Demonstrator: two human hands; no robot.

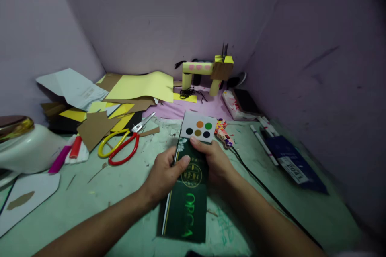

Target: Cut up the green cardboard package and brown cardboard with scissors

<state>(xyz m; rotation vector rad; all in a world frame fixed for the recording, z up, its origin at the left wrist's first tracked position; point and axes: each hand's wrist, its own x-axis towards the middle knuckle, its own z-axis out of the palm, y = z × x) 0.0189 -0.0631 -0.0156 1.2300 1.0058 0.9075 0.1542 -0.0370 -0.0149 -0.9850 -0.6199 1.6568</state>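
Observation:
Both hands grip a long dark green box-like package (193, 209) printed with a gold round emblem and light green letters, tilted above the table. My left hand (164, 172) wraps its left side, with the thumb across the front. On the right side, my right hand (217, 160) holds the package, and its thumb presses the lower edge of a white card (193, 120). Orange, green, black and brownish dots mark this card, which lies over the package's upper end. The fingers behind the package are hidden.
Scissors (135, 128) with yellow and red handles lie left, before piled paper and cardboard (141, 86). A yellow paper-tube animal model (197, 68) stands at the back. Right are a colourful glue gun (223, 132) with a black cord, and a blue pouch (292, 160) with pens.

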